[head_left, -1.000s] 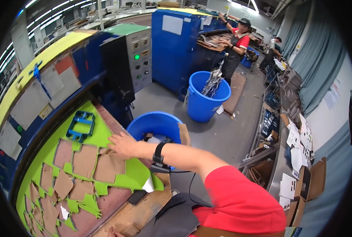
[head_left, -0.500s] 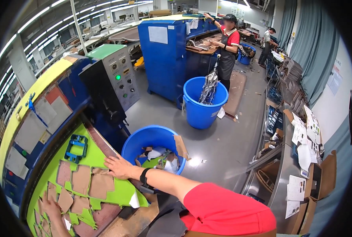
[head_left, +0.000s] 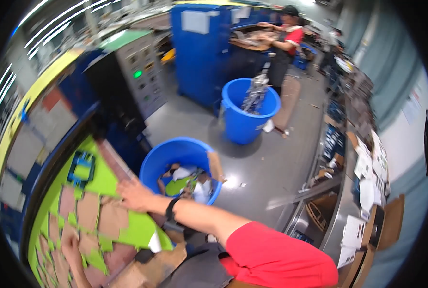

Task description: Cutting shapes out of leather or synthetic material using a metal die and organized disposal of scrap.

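A bright green sheet [head_left: 96, 177] lies on the bed of a blue machine at the lower left. Several brown angular patches [head_left: 112, 216] show among its green strips; I cannot tell whether they are pieces or gaps. My right hand [head_left: 136, 195] rests on the sheet's right edge, fingers stretched out. Over the patches nearer me, my left hand [head_left: 71, 244] has its fingers curled together, blurred; whatever they pinch is hidden. A blue cutting die [head_left: 82, 169] sits on the far part of the sheet.
Beside the sheet stands a blue bin [head_left: 149, 161] of scraps; another blue bin [head_left: 245, 127] is farther off. A grey control panel [head_left: 139, 72] rises beyond the bed. A co-worker [head_left: 283, 53] handles material at another blue machine [head_left: 199, 62]. A bench [head_left: 339, 211] with papers runs along the right.
My left hand has gone from spread to curled fingers and shifted slightly right and up. My right hand stays at the sheet's edge. The view has shifted; the co-worker's raised arm has come down.
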The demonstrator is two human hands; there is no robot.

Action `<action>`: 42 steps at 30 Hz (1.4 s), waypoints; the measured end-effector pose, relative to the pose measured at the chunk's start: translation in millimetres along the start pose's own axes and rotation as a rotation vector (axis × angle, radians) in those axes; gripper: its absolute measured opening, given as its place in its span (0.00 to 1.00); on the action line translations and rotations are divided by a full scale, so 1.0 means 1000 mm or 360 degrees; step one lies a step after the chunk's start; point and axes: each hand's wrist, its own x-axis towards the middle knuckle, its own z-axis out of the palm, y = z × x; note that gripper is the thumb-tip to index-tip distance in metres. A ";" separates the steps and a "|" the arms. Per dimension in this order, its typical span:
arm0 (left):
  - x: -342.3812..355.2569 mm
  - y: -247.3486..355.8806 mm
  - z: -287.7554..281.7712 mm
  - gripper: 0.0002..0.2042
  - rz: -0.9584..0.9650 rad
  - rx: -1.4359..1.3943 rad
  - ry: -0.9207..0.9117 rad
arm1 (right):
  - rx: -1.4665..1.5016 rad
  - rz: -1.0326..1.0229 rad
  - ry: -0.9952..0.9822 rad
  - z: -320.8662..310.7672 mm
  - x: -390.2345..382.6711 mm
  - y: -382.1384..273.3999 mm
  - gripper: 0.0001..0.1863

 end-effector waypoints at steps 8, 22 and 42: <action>0.112 0.035 0.032 0.31 -0.0060 0.0054 0.0073 | 0.0159 -0.0176 -0.0427 -0.082 0.045 0.038 0.19; 0.181 0.020 0.142 0.50 0.0274 -0.0123 0.0364 | 0.0812 0.0576 0.0370 0.003 0.225 0.037 0.35; 0.177 0.025 0.147 0.41 0.0190 -0.0108 0.0429 | 0.0660 0.0681 0.0494 0.018 0.220 0.026 0.35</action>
